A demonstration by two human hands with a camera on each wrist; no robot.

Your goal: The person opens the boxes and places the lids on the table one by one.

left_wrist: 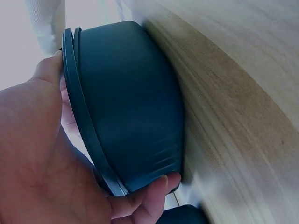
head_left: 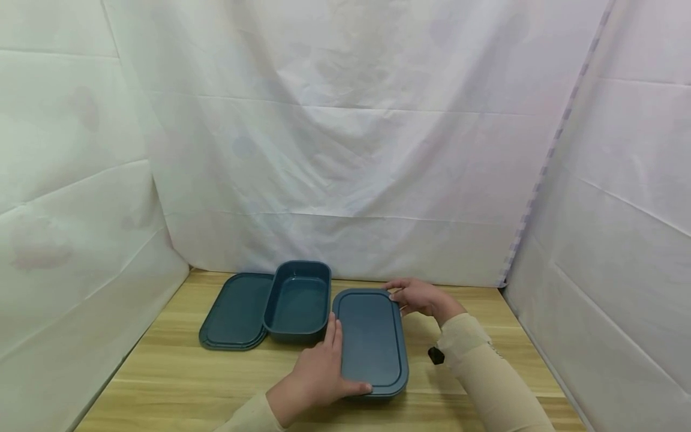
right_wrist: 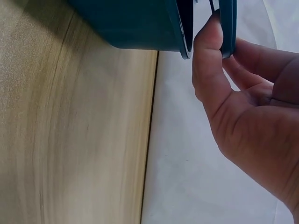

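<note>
A dark teal box with its lid [head_left: 371, 339] on stands in the middle of the wooden table [head_left: 162, 372]. My left hand [head_left: 330, 367] grips its near left corner, thumb [head_left: 360, 389] on the front edge; in the left wrist view the fingers [left_wrist: 149, 196] curl round the box's body [left_wrist: 133, 102]. My right hand [head_left: 406, 295] pinches the lid's far right corner. The right wrist view shows the thumb [right_wrist: 208, 60] pushed under the lid's edge [right_wrist: 229, 25], with a gap to the box's rim [right_wrist: 183, 28].
A second teal box [head_left: 299, 302] stands uncovered just left of the covered one, with its loose lid [head_left: 234, 312] lying flat further left. White cloth walls [head_left: 345, 150] close the table at the back and on both sides.
</note>
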